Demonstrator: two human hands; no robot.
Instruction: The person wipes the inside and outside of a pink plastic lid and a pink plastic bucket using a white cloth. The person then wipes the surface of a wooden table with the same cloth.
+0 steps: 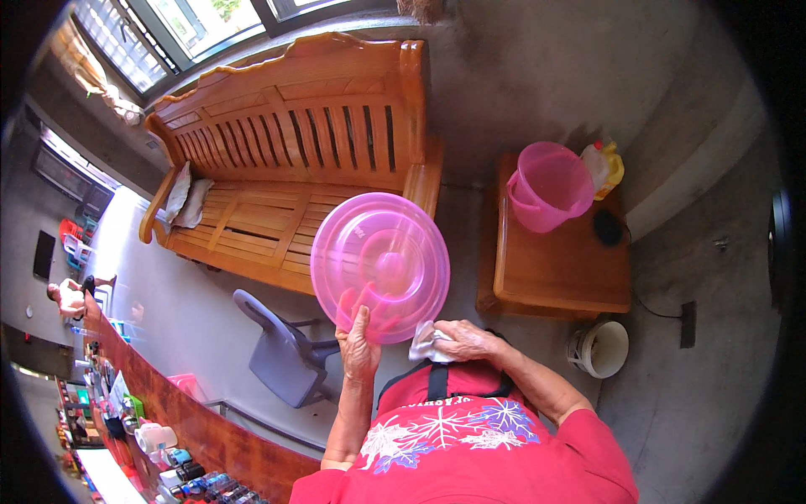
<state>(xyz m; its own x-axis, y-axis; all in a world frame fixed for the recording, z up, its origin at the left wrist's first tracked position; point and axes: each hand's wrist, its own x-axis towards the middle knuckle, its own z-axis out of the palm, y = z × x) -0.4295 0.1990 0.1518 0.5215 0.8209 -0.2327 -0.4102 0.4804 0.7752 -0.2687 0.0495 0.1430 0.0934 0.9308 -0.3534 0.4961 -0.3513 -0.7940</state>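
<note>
A round, see-through pink plastic lid [390, 244] is held up in front of me. My left hand [361, 344] grips its lower left edge, thumb on the near face and the fingers showing through from behind. Bunched in my right hand [466, 341] is a white cloth [426, 343], close to the lid's lower right rim. Whether the cloth touches the lid I cannot tell. A pink plastic bucket [550, 189] stands without a cover on the wooden side table [558, 273] to the right.
Behind the lid is a slatted wooden bench [277, 168] with cushions. A grey plastic chair [285, 361] stands left of me, beside a long wooden counter [218, 428] crowded with bottles. A yellow jug [611, 170] is by the bucket; a white pail [606, 349] sits on the floor. Another person [71, 296] is far left.
</note>
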